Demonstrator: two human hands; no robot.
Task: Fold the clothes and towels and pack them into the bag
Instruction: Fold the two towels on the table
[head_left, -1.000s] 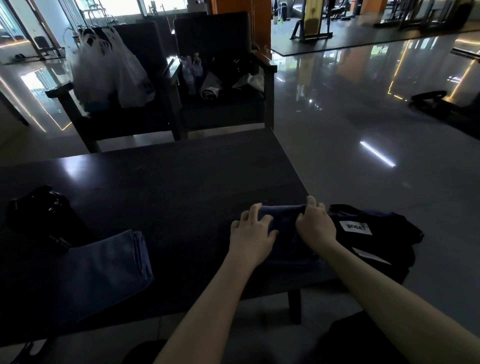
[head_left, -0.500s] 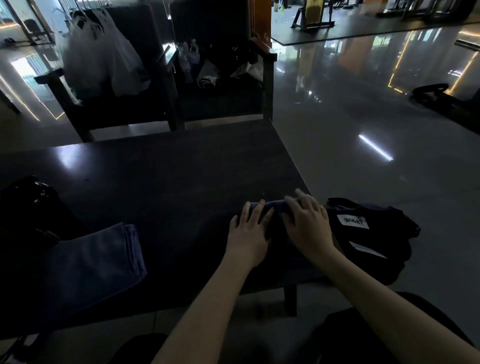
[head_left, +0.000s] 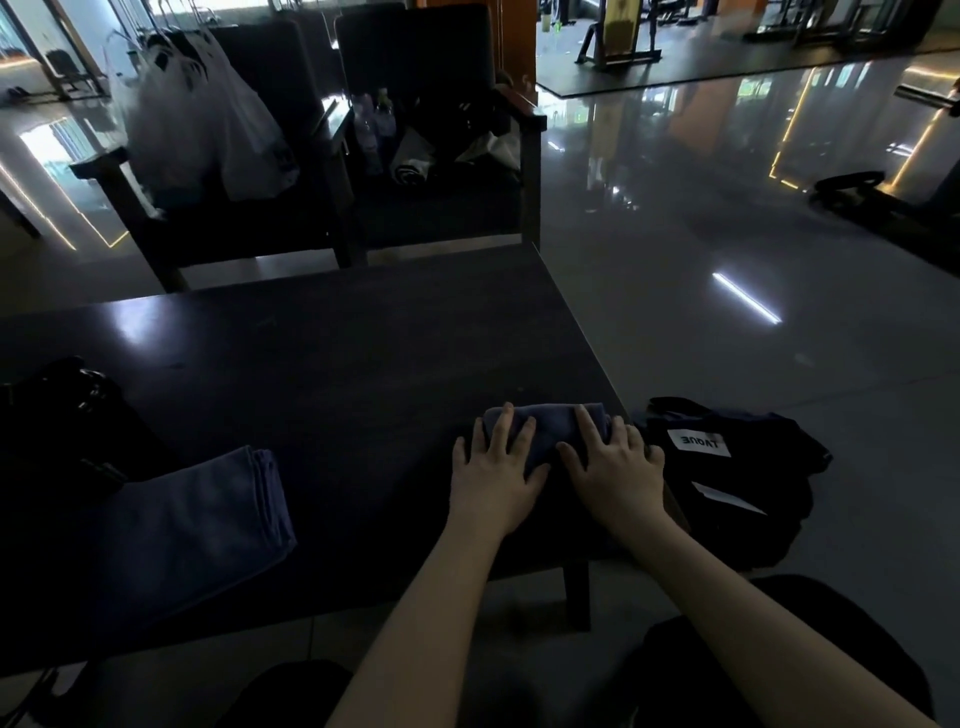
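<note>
head view: a dark blue towel (head_left: 545, 427), soft and napped, lies folded into a thick, rounded bundle near the right end of the table (head_left: 337, 364), close to its near edge. the left hand (head_left: 493, 483) and the right hand (head_left: 615, 478) lie flat on it side by side, fingers straight and slightly spread, pressing down; nothing is pinched. a second blue towel (head_left: 192, 519), folded into a flat rectangle with layered edges showing, sits well apart at the table's near left. beyond it is a black bundle (head_left: 57, 415) with small glints; too dark to tell what it is. just beside the right hand, a crumpled black fabric piece (head_left: 727, 467) with a white label lies at the table's right end.

the table is dark, smooth and faintly glossy. the floor (head_left: 727, 234) is polished grey and mirrors strip lights.

behind the table stand two dark armchairs; the left chair (head_left: 270, 171) holds thin white plastic bags (head_left: 197, 119), the right chair (head_left: 441, 197) holds bottles (head_left: 376, 119) and loose cloth.
</note>
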